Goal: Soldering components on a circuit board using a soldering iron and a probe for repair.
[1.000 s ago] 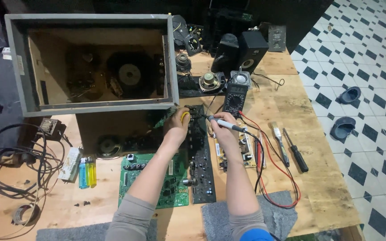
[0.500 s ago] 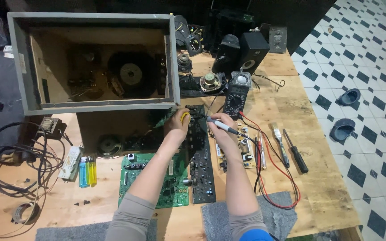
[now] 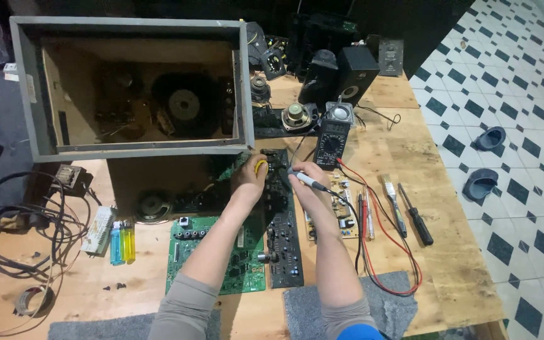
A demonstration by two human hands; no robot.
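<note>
Fingers of left hand [image 3: 249,178] gripping yellow tool [image 3: 260,166], right hand [image 3: 305,182] clasping soldering iron [image 3: 306,180], multimeter [image 3: 329,142] just behind

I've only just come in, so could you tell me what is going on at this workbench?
A person is working on circuit boards at a wooden table. The left hand holds a small yellow object over the dark circuit board, and the right hand holds a pen-shaped tool with a trailing cable, its tip near the same spot. A green circuit board lies beneath the left forearm. A multimeter sits just beyond, and an open speaker cabinet stands behind.
</note>
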